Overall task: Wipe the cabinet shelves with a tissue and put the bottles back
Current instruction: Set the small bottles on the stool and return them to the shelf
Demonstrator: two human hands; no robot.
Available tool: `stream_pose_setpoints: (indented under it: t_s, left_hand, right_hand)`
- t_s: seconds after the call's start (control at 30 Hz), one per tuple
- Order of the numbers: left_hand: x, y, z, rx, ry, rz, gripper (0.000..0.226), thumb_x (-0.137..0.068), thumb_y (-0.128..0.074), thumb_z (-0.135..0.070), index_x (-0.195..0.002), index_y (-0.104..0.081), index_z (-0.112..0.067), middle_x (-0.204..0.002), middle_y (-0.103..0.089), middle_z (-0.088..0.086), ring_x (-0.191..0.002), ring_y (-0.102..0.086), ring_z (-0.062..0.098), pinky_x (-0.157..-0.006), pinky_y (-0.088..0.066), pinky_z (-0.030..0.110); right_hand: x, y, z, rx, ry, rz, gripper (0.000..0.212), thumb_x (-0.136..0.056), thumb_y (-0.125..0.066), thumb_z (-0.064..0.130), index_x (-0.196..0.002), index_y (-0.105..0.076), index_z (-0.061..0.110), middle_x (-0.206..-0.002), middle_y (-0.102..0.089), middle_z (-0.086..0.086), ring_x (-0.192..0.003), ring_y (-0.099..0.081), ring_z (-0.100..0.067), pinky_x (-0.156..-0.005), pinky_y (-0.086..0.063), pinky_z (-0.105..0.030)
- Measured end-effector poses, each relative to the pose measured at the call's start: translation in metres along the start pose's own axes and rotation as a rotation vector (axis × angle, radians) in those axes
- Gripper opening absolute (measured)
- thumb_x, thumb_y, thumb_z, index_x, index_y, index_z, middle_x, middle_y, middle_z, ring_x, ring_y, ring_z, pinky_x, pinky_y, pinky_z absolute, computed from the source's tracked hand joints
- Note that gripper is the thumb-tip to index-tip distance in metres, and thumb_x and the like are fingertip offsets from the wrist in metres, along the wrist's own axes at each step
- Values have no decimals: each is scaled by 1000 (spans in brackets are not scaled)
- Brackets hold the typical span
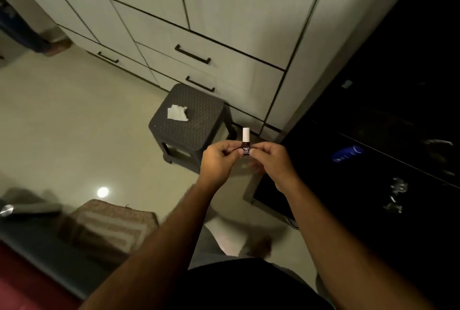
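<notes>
Head view: left hand [219,157] and right hand [271,160] pinch small bottle [246,144] upright by fingertips; light grip, could slip and drop to floor [74,115]. Tissue [177,113] on stool [196,120].

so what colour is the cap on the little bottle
White, on the small dark bottle; the head view shows its cap clearly.

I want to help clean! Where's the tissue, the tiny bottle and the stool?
tissue [177,112]: head view, middle of the crumpled white sheet.
tiny bottle [246,134]: head view, on its white cap.
stool [199,123]: head view, bare seat top.
</notes>
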State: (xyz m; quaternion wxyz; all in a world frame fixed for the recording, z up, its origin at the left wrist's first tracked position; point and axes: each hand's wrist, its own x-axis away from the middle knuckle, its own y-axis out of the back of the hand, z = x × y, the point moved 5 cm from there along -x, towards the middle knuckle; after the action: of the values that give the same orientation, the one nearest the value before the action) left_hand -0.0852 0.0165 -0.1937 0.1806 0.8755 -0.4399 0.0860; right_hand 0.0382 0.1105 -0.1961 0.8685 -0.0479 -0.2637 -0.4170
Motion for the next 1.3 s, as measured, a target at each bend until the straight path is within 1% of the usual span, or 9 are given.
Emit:
stream_pose_setpoints:
  t_s: [0.1, 0.33, 0.63, 0.73, 0.9, 1.03, 1.13, 1.2, 1.3]
  left_hand:
    - [-28, 33, 12, -15, 13, 2, 18, -88, -68, -11, -105, -74, -11, -90, -74, 1, -80, -69, 17, -76, -58, 35]
    - [-120, 108, 53, -125, 102, 79, 22, -89, -67, -21, -110, -72, -17, -102, -72, -6, -94, -67, 3, -89, -55, 30]
    - [-220, 139, 145, -218, 179, 139, 21, -89, -66, -15, -108, -74, -19, -93, -69, -12, -79, -60, -15, -78, -47, 6]
    - [-252, 135, 176, -237, 211, 125, 23, -90, -64, -14, -111, -73, -18, -98, -70, -9, -79, -59, -12, -76, -42, 0]
    - [-300, 115, 225, -198, 292, 165, 26, -92, -59, -14, -116, -70, -17, -107, -71, -2, -95, -66, 10, -93, -53, 34]
    - [-332, 104, 244, -178, 286, 151, 33, -94, -56, -10, -127, -61, -12, -114, -66, -3, -101, -61, 6, -87, -47, 16]
    - [-352, 101, 252, -116, 299, 133, 36, -94, -54, -6, -130, -57, -10, -104, -61, -10, -93, -60, 0, -84, -48, 14]
    - [-363, 101, 255, -113, 304, 118, 37, -94, -53, -5, -130, -56, -12, -105, -61, -12, -87, -57, -7, -78, -45, 5]
    - [-374, 101, 258, -117, 302, 122, 40, -94, -52, -4, -134, -53, -13, -120, -64, -4, -96, -55, -6, -74, -41, 1]
  right_hand:
    - [-28, -37, 9, 32, -26, 34, 12, -93, -60, 12, -96, -70, 18, -86, -74, -3, -71, -70, -14, -61, -53, -33]
    - [-109, -125, 20, 63, -136, 10, 13, -93, -63, 16, -104, -69, 13, -93, -73, -3, -73, -69, -7, -51, -48, -17]
    - [-222, -194, -44, 94, -293, -37, 16, -93, -62, 19, -108, -68, 14, -91, -71, 0, -79, -70, -11, -53, -49, -22]
    - [-261, -206, -69, 101, -328, -53, 17, -93, -63, 18, -108, -68, 12, -91, -72, -4, -85, -70, -20, -61, -58, -36]
    - [-322, -213, -106, 116, -397, -130, 21, -94, -61, 17, -113, -66, 8, -96, -72, -5, -81, -69, -16, -69, -57, -33]
    - [-362, -221, -120, 120, -400, -159, 13, -96, -59, 15, -103, -69, 10, -93, -73, -8, -82, -69, -17, -72, -58, -34]
    - [-389, -226, -120, 177, -363, -163, 14, -96, -59, 16, -100, -70, 9, -92, -73, -11, -75, -68, -16, -58, -54, -27]
    - [-404, -228, -118, 247, -332, -175, 14, -94, -61, 16, -98, -71, 8, -88, -72, -11, -62, -64, -10, -47, -47, -21]
    - [-417, -227, -114, 332, -278, -215, 10, -92, -65, 19, -94, -72, 12, -85, -73, -9, -61, -66, -11, -47, -46, -21]
